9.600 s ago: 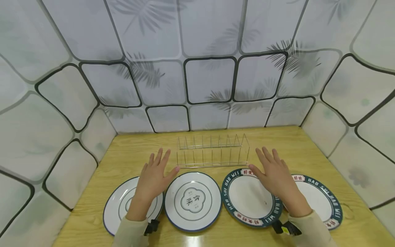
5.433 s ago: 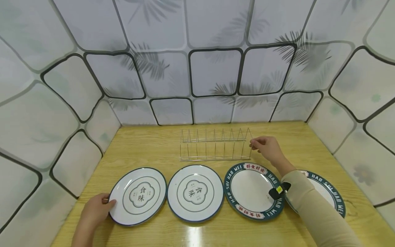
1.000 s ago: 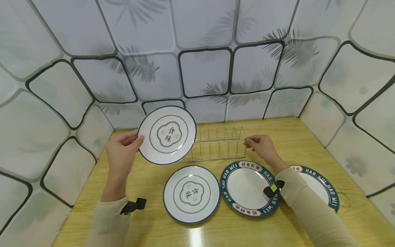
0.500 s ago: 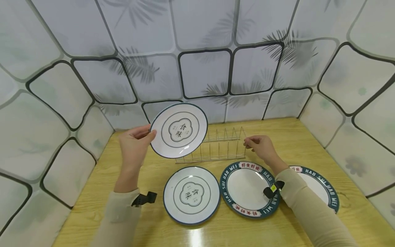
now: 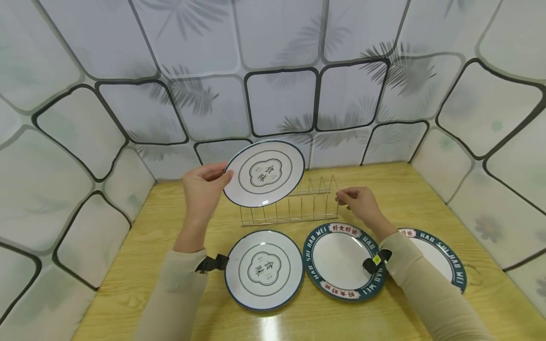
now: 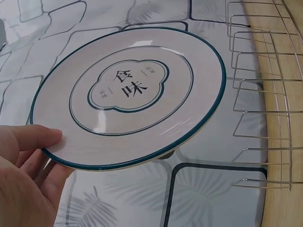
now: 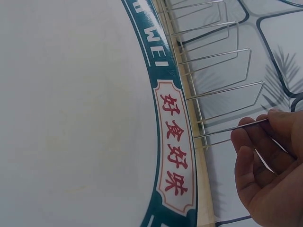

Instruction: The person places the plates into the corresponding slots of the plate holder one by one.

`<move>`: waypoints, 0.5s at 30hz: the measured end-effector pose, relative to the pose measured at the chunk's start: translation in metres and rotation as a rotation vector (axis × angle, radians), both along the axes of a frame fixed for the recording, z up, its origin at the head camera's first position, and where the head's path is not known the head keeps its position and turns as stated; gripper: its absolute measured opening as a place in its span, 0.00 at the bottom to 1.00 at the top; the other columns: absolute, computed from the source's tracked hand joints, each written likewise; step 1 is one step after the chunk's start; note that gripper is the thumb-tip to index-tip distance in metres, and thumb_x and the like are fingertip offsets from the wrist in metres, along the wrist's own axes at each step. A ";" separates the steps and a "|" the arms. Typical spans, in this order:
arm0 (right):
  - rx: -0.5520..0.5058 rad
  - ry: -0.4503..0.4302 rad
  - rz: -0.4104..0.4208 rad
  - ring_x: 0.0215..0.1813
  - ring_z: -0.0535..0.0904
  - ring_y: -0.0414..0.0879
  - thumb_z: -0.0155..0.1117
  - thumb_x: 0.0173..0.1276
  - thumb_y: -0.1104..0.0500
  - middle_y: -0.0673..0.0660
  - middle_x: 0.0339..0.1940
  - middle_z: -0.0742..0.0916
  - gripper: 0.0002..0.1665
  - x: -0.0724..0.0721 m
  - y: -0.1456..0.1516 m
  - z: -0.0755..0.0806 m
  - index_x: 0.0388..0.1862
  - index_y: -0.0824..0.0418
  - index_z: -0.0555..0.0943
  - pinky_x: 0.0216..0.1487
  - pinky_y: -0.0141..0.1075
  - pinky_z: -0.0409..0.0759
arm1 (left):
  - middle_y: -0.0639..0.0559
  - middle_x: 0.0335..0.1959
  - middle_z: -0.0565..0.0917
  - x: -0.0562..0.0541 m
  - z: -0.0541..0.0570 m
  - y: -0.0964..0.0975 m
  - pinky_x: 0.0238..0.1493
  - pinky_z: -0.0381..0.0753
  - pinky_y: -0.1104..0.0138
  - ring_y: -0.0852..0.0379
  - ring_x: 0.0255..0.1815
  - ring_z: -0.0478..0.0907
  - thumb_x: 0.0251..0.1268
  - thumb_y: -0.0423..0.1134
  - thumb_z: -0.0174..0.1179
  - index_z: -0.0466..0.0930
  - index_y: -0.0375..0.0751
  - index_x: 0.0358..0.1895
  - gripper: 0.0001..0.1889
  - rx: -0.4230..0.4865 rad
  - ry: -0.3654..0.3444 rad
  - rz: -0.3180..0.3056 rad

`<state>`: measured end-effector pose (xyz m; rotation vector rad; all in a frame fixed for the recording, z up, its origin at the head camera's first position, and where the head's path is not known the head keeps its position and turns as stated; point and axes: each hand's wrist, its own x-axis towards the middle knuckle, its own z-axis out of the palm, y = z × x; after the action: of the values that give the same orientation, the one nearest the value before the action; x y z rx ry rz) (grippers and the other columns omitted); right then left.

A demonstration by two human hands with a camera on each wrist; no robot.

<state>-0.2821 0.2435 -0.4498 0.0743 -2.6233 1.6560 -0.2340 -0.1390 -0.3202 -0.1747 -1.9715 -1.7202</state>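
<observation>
My left hand (image 5: 206, 187) pinches the left edge of a white plate (image 5: 264, 174) with a thin dark rim line and a printed centre. Tilted, the plate hangs in the air over the left part of a wire plate rack (image 5: 290, 219) and hides some of it. In the left wrist view the thumb lies on top of this plate (image 6: 132, 90), with fingers beneath. My right hand (image 5: 360, 203) pinches the rack's right end wire between thumb and fingers. The right wrist view shows the same hand (image 7: 270, 165) at the end loop of the rack (image 7: 227, 90).
On the wooden table (image 5: 141, 265) lies a second thin-rimmed white plate (image 5: 264, 270). Right of it are a green-rimmed plate (image 5: 344, 260) and another green-rimmed plate (image 5: 439, 258), partly under the right forearm. A patterned wall covering (image 5: 281, 99) stands behind and at both sides.
The left hand has lifted the leftmost plate off the table and carried it right over the rack, tilting it flatter lately. The right hand moved to the rack's end and stays there.
</observation>
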 end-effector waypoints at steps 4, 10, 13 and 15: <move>0.007 -0.007 -0.004 0.49 0.82 0.55 0.57 0.76 0.48 0.63 0.45 0.87 0.26 0.000 0.001 0.000 0.54 0.69 0.82 0.51 0.49 0.83 | 0.41 0.36 0.88 -0.005 0.001 0.007 0.34 0.86 0.70 0.56 0.35 0.85 0.55 0.27 0.72 0.88 0.30 0.41 0.09 -0.005 0.002 -0.020; 0.014 0.006 -0.004 0.48 0.82 0.54 0.57 0.76 0.48 0.62 0.45 0.87 0.25 -0.001 0.001 0.000 0.54 0.69 0.82 0.49 0.47 0.84 | 0.41 0.36 0.88 -0.011 0.003 0.016 0.35 0.86 0.70 0.55 0.36 0.84 0.56 0.29 0.72 0.88 0.31 0.41 0.09 -0.039 0.009 -0.027; 0.015 -0.001 -0.008 0.49 0.82 0.54 0.57 0.76 0.48 0.62 0.45 0.87 0.25 0.000 0.000 0.001 0.54 0.69 0.82 0.49 0.47 0.83 | 0.41 0.36 0.88 -0.014 0.003 0.020 0.35 0.86 0.70 0.56 0.35 0.84 0.56 0.28 0.72 0.88 0.31 0.40 0.09 -0.046 0.030 -0.038; 0.014 -0.006 -0.011 0.49 0.83 0.54 0.57 0.76 0.49 0.62 0.45 0.87 0.24 0.000 0.000 0.001 0.54 0.69 0.82 0.50 0.47 0.83 | 0.40 0.36 0.88 -0.017 0.003 0.023 0.35 0.86 0.70 0.56 0.34 0.85 0.56 0.27 0.71 0.88 0.31 0.40 0.08 -0.050 0.049 -0.048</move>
<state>-0.2818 0.2431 -0.4485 0.0544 -2.6348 1.6379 -0.2510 -0.1164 -0.3174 -0.2815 -1.9905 -1.6815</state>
